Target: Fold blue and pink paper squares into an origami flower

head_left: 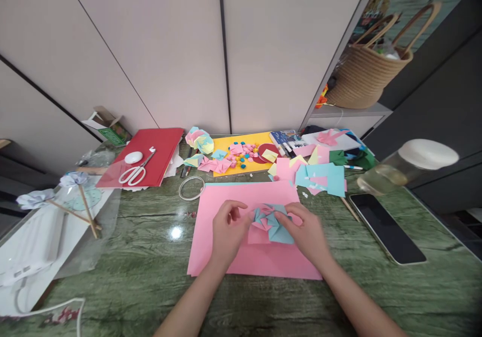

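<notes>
The right hand (308, 229) is pinching creased, folded blue-and-pink paper (264, 220); the left hand (230, 230), fingers apart, is touching it.

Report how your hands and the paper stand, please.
Right hand on folded blue and pink paper; left hand at its edge. Flat pink paper sheets beneath. Nothing visibly blocking.
</notes>
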Demonstrator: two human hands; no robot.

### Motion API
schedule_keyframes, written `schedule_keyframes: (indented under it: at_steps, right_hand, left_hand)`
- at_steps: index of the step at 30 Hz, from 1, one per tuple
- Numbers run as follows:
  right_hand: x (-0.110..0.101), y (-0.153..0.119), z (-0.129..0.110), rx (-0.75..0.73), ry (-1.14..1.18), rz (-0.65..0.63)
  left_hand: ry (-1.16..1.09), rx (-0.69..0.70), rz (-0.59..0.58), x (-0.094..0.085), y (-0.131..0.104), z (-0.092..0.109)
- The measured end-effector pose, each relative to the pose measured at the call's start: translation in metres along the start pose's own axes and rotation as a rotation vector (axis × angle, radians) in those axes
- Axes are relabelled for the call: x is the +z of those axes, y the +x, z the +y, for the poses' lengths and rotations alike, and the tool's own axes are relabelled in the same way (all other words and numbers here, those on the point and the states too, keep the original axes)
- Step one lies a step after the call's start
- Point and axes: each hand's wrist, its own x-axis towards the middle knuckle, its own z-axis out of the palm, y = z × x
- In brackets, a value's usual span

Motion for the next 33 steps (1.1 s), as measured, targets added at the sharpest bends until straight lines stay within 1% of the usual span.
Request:
schedule_keyframes:
  at_steps: [2, 4, 6, 10, 12, 16, 20, 26, 33]
  right_hand:
    - [0.001, 0.0, -0.002, -0.003, 0.001, -0.042]
    - [0.001, 0.0, -0.004, -0.011, -0.012, -0.07]
    - [0.001, 0.001, -0.006, -0.025, -0.04, -0.093]
    - [0.0, 0.002, -0.009, -0.104, -0.095, -0.135]
    - [-0.001, 0.002, -0.01, -0.146, -0.114, -0.132]
    - [-0.001, 0.001, -0.011, -0.185, -0.128, -0.124]
    - [-0.001, -0.001, -0.013, -0.183, -0.107, -0.141]
    - [-0.001, -0.001, -0.014, -0.17, -0.097, -0.165]
    - [-0.004, -0.001, -0.016, -0.151, -0.068, -0.197]
  left_hand:
    - [0.083, 0.084, -0.048, 0.003, -0.001, 0.0]
    - [0.112, 0.136, -0.102, 0.005, -0.001, 0.001]
    - [0.133, 0.176, -0.126, 0.006, -0.001, 0.001]
    - [0.211, 0.269, -0.174, 0.004, 0.0, -0.001]
    - [0.27, 0.325, -0.202, 0.002, 0.001, -0.004]
    - [0.429, 0.43, -0.197, 0.002, 0.001, -0.011]
    - [0.546, 0.512, -0.188, 0.002, 0.001, -0.013]
    - [0.606, 0.542, -0.184, 0.003, 0.001, -0.013]
    - [0.521, 0.511, -0.22, 0.004, 0.002, -0.018]
